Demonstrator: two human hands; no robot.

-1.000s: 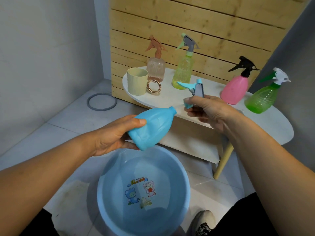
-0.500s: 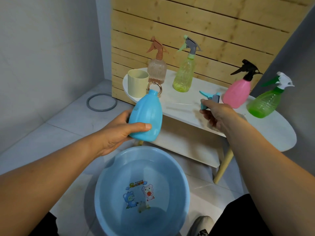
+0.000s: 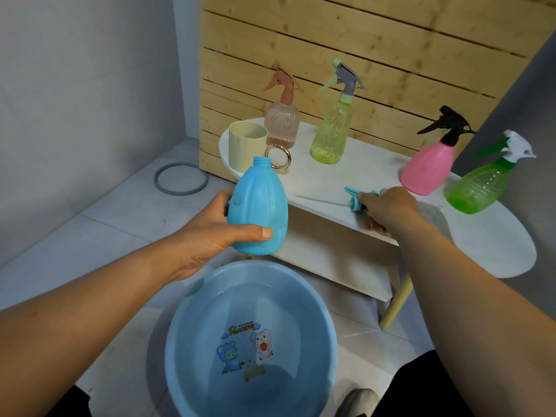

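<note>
so the left hand grips the capless light-blue plastic bottle upright over the blue plastic basin — sticker lettering's too blurry to read — right hand holds the half-hidden teal spray head on the white table.

- Soft, even indoor light, moderately bright, with no harsh glare.
- A grey shadow falls on the table just right of the right hand.
- Wide-angle bending bows the wooden planks beyond the hand; the corners look stretched and soft.
</note>
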